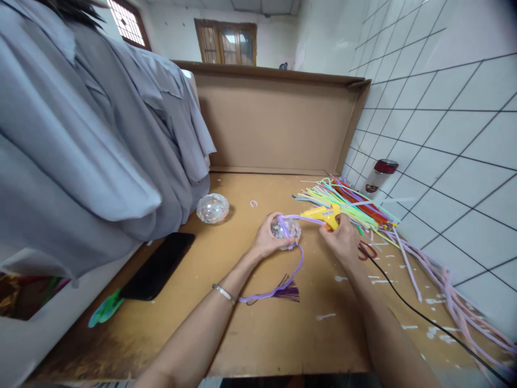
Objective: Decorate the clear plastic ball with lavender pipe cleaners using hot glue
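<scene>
My left hand is closed around a clear round ball dotted with small coloured bits. A purple cord lies across the ball; one end loops down the table to a dark purple tassel, and another stretch runs right toward my other hand. In my right hand is a yellow glue gun, its nozzle pointing left toward the ball. The fingers wrap its handle, and the purple cord passes by them. A second clear ball rests on the table to the left.
Colourful pipe cleaners are piled at the right, near a red-lidded jar. A black cable trails to the lower right. At left lie a black phone and a green item, below hanging grey shirts. A cardboard panel stands behind.
</scene>
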`<state>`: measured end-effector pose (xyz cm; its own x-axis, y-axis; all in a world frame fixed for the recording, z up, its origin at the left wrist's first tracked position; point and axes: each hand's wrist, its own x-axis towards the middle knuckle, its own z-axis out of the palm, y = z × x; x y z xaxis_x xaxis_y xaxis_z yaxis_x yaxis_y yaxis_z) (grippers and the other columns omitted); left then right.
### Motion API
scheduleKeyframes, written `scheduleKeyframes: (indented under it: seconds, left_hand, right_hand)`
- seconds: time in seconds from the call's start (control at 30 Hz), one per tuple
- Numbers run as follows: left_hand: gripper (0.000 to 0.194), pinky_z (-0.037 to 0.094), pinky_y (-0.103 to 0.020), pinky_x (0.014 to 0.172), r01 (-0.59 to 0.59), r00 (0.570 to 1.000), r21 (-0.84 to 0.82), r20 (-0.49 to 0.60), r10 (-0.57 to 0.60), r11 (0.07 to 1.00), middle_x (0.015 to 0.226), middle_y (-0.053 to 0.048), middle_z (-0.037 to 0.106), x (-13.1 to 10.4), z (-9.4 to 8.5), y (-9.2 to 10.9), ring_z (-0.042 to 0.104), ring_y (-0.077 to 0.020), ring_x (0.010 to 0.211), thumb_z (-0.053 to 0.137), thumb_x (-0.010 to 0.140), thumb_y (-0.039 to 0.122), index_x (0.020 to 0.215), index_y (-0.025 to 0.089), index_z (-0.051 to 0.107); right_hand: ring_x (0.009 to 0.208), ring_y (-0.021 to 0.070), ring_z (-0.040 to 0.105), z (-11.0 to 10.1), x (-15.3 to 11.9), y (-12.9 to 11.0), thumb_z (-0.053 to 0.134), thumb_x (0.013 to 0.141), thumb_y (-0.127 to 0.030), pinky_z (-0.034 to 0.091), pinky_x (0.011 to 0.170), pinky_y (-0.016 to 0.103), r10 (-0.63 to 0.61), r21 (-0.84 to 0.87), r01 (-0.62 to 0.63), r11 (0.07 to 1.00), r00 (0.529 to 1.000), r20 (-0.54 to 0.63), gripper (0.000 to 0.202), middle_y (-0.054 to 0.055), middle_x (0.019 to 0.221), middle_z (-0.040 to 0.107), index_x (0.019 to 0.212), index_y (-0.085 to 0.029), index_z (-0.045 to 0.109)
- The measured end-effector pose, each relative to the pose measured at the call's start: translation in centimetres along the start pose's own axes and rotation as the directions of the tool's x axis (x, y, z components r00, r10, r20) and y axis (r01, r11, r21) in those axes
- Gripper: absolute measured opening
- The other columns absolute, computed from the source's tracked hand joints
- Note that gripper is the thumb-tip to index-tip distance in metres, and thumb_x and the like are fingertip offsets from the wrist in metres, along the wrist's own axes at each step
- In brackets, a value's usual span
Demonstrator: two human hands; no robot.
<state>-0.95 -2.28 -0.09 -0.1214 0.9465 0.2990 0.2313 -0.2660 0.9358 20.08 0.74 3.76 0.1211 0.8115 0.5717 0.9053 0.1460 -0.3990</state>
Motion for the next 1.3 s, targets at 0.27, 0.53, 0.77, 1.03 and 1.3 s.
scheduleKeyframes:
  seconds: [0.27,0.53,0.77,1.03,1.3]
  left_hand:
    - [0.08,0.05,-0.043,0.099,-0.012,0.999,-0.041,0.041,0.013,0.999,0.118,-0.008,0.063,-0.11,0.17,0.46,0.063,-0.0261,0.108,0.088,0.05,0.03,0.12,0.019,0.051]
    - [0.076,0.048,-0.048,0.104,-0.07,0.997,0.033,0.034,0.069,0.997,0.121,-0.008,0.062,-0.19,0.17,0.37,0.062,-0.0279,0.112,0.089,0.052,0.029,0.118,0.024,0.052]
    - [0.076,0.047,-0.048,0.104,-0.077,0.996,0.052,0.04,0.074,0.996,0.121,-0.008,0.062,-0.25,0.14,0.54,0.062,-0.0286,0.113,0.089,0.052,0.03,0.117,0.023,0.053]
    - [0.078,0.047,-0.047,0.103,-0.061,0.997,0.037,0.05,0.059,0.997,0.122,-0.008,0.062,-0.19,0.1,0.53,0.061,-0.0291,0.113,0.089,0.051,0.034,0.119,0.022,0.052]
    - [0.076,0.047,-0.046,0.104,-0.071,0.997,0.036,0.035,0.07,0.997,0.121,-0.009,0.062,-0.21,0.11,0.55,0.061,-0.0298,0.114,0.09,0.05,0.032,0.117,0.023,0.054]
  right_hand:
    - [0.076,0.0273,0.063,-0.25,-0.56,-0.43,0.053,0.075,-0.045,0.044,0.064,0.033,-0.178,0.082,0.183,0.98,0.982,-0.066,0.037,0.01,0.084,0.069,0.1,-0.018,0.059]
    - [0.076,0.0267,0.063,-0.43,-0.5,-0.14,0.05,0.078,-0.046,0.045,0.066,0.034,-0.224,0.095,0.23,0.968,0.972,-0.071,0.035,0.01,0.084,0.069,0.099,-0.019,0.058]
    - [0.072,0.0272,0.063,-0.52,-0.56,-0.31,0.049,0.077,-0.046,0.041,0.061,0.032,-0.212,0.077,0.213,0.974,0.977,-0.031,0.037,0.01,0.081,0.068,0.099,-0.017,0.058]
    - [0.069,0.0256,0.061,-0.54,-0.36,-0.15,0.049,0.075,-0.045,0.04,0.062,0.032,-0.216,0.076,0.218,0.973,0.976,-0.027,0.037,0.01,0.079,0.068,0.097,-0.017,0.059]
    - [0.068,0.0244,0.06,-0.4,-0.28,0.14,0.048,0.077,-0.046,0.039,0.06,0.031,-0.266,0.102,0.274,0.956,0.96,-0.088,0.034,0.009,0.077,0.067,0.093,-0.018,0.059]
